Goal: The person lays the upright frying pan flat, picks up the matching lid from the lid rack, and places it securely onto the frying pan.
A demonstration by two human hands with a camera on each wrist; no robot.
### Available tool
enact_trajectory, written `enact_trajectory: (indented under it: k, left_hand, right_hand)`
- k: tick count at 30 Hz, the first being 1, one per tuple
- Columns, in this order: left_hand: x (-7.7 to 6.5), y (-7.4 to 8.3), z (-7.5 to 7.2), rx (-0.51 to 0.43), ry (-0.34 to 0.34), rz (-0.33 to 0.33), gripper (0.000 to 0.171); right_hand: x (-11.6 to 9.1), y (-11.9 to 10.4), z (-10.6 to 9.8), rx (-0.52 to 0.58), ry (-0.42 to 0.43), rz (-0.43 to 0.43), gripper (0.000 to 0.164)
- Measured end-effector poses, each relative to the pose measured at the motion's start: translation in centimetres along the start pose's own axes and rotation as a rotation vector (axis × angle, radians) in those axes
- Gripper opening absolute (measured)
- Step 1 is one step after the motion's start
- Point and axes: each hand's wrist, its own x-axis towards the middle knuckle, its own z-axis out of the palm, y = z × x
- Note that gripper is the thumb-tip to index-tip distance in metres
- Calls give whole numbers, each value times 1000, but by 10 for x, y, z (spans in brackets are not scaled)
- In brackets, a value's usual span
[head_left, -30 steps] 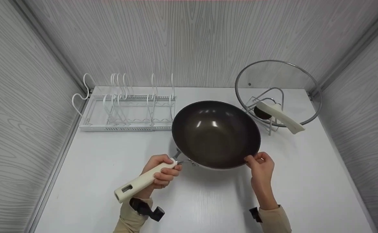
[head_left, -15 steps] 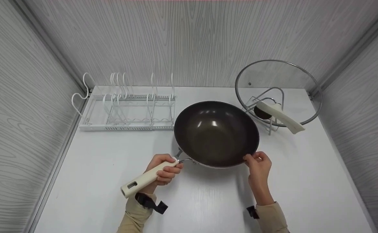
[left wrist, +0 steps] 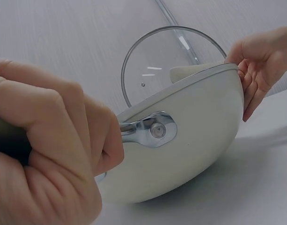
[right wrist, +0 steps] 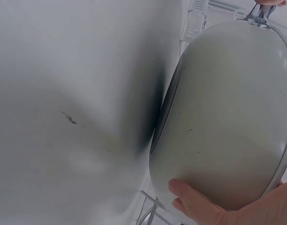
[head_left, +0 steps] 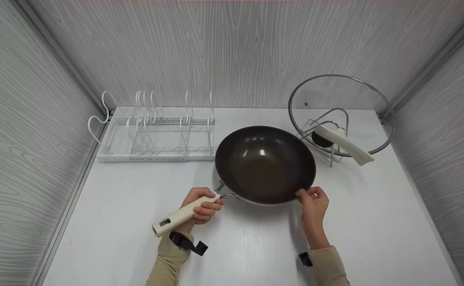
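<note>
A wok (head_left: 263, 167) with a dark inside and a cream outside is held at the middle of the white table, its open side tilted toward the back. My left hand (head_left: 203, 208) grips its cream handle (head_left: 178, 216) close to the metal bracket (left wrist: 157, 130). At the near right rim, my right hand (head_left: 314, 204) pinches the edge, thumb on the inner side and fingers beneath. The right wrist view has the cream underside (right wrist: 227, 108) with the fingers (right wrist: 195, 199) against it. Whether the base touches the table I cannot tell.
A white wire rack (head_left: 158, 158) with upright loops stands at the back left. At the back right, a glass lid (head_left: 343, 97) with a cream handle (head_left: 345, 143) leans in a small wire stand (head_left: 332, 161). Grey wood-grain panels (head_left: 232, 51) enclose the table.
The wok has shifted slightly, its handle end moving right and up in the head view. Both hands keep their hold, and the right hand has moved a little to the left.
</note>
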Motion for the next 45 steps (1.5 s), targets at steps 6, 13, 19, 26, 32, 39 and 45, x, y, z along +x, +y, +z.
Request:
enact_trajectory:
  k: [6,13,19,26,32,39,45]
  left_hand:
    - [-4,-1,-9,15,22,33,24]
    - [-13,-4,-18,102,49,111,38]
    - [-23,-7,-26,139,97,151,48]
    - [-30,-6,-29,191,155,170,62]
    - [-27,-3,-27,283,234,229,71]
    - [-21,-10,-33,390,426,419,56]
    - [-18,-28,-54,258,337,528,22]
  right_hand:
    - [-1,3,0,-12,-19,12,22]
    - [-2,8,-7,-107,-111,33,25]
    - [-1,18,-13,-138,-186,74,29]
    - [3,21,-17,-159,-254,73,28]
    - [8,17,-20,-188,-278,98,27]
    - [13,13,-23,-183,-291,120,16]
    - [22,14,-26,-191,-247,87,16]
